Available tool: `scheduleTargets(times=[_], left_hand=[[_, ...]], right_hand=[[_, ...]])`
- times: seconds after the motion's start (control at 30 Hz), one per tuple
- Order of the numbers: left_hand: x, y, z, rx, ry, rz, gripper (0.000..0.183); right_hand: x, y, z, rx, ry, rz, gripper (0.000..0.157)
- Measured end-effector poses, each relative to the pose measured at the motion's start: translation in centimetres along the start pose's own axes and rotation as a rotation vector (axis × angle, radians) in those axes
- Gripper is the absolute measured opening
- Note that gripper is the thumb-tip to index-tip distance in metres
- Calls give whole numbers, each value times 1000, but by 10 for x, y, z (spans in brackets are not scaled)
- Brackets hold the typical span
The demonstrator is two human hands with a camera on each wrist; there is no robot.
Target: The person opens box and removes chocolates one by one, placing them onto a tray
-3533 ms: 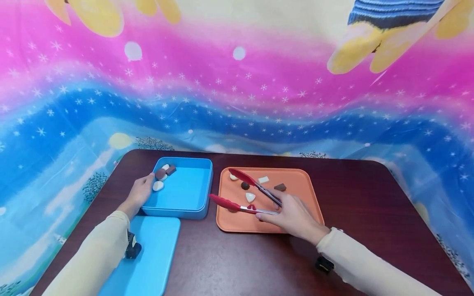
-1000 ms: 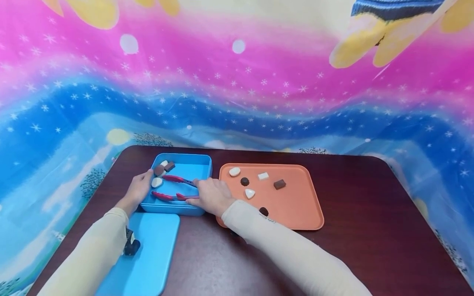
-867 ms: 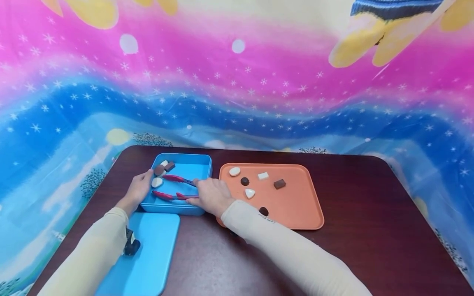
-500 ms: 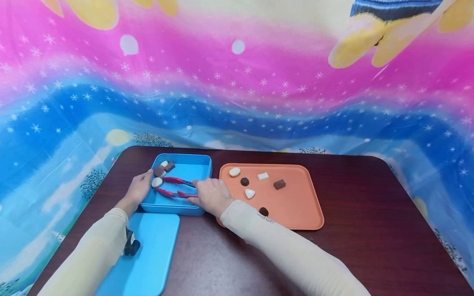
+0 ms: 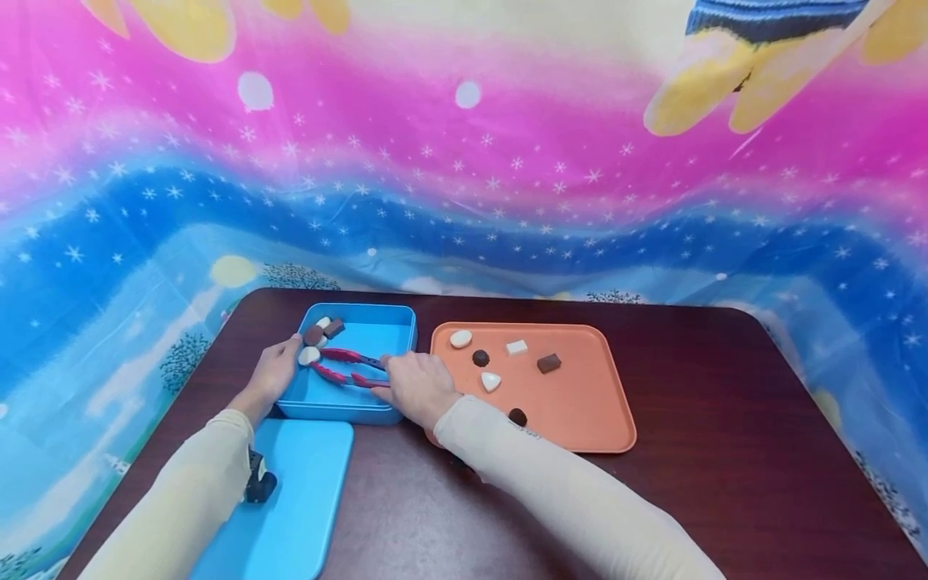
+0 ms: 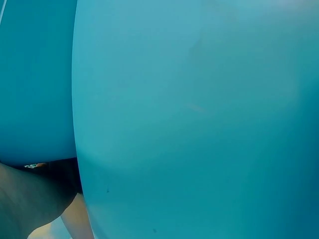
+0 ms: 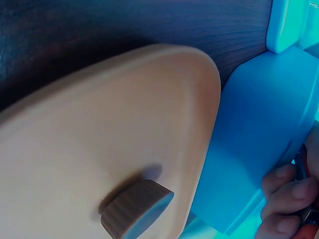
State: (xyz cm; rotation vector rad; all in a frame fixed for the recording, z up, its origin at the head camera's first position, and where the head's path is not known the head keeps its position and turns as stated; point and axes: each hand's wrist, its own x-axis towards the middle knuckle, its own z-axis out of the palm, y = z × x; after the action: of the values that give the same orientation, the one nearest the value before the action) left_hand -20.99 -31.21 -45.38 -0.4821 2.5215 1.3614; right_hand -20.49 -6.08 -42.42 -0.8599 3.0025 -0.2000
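Observation:
My left hand [image 5: 272,372] holds the left wall of a blue box [image 5: 362,413]; its fingertips are partly hidden. My right hand [image 5: 420,387] grips a pair of red-tipped tongs [image 5: 339,354] that reach into that box. The tong tips stand at a white rounded piece [image 5: 309,355], seemingly touching it. Behind it lie a round brown piece [image 5: 313,336], a brown block [image 5: 334,328] and white pieces. In the right wrist view, curled fingers [image 7: 289,199] wrap the tongs' handle. The left wrist view is mostly blue plastic, with part of the hand [image 6: 30,204] in the lower left corner.
An orange tray [image 5: 580,411] sits right of the box, bearing several white, brown and dark chocolate-like pieces. My right forearm crosses its near left corner. A blue lid [image 5: 297,491] lies in front of the box, partly under my left forearm. A patterned cloth [image 5: 464,161] hangs behind the table.
The right hand has moved left with the tongs, from above the tray into the box. Over the last second the tong tips have drawn closer to each other and to the white piece.

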Motion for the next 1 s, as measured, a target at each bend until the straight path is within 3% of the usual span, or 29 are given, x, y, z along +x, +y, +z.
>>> scheduleTargets(times=[0.33, 0.67, 1.0], left_hand=[[3, -1, -1, 2, 23, 12, 80], [3, -1, 0, -7, 20, -1, 79], [4, -3, 0, -6, 7, 4, 81]], right_hand=[[2, -8, -14, -47, 11, 12, 44], [3, -15, -17, 10, -42, 20, 40], [-26, 11, -33, 289, -67, 38, 53]])
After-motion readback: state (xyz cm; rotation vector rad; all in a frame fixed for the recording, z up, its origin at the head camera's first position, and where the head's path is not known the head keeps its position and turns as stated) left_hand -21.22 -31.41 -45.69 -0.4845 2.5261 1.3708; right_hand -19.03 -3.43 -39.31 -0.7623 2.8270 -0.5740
